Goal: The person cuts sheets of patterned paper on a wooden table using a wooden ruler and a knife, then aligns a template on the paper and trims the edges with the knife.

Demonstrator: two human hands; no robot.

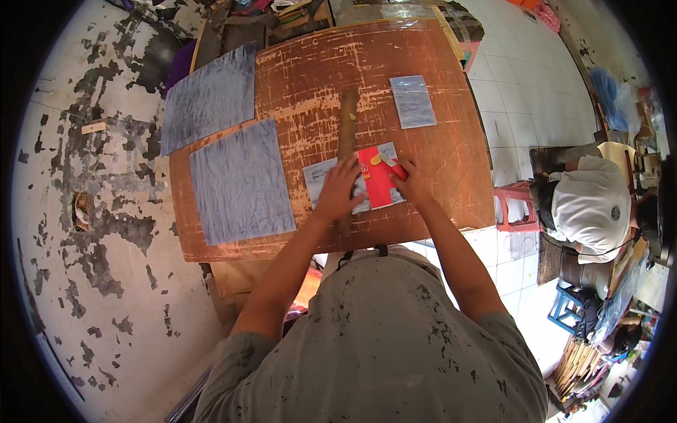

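Left hand [340, 189] flat, pinning the ruler [346, 134] steady near the table's [451, 190] front edge; right hand [412, 185] grips the red card [377, 180]

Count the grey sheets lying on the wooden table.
4: two large grey sheets on the table's left, a small one at upper right, and one under the left hand. More may hide beneath the red card.

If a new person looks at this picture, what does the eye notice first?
First, the bright red card at the middle of the worn brown table, with the left hand flat beside it on a wooden ruler and the right hand at its right edge. Next, two large grey sheets on the table's left.
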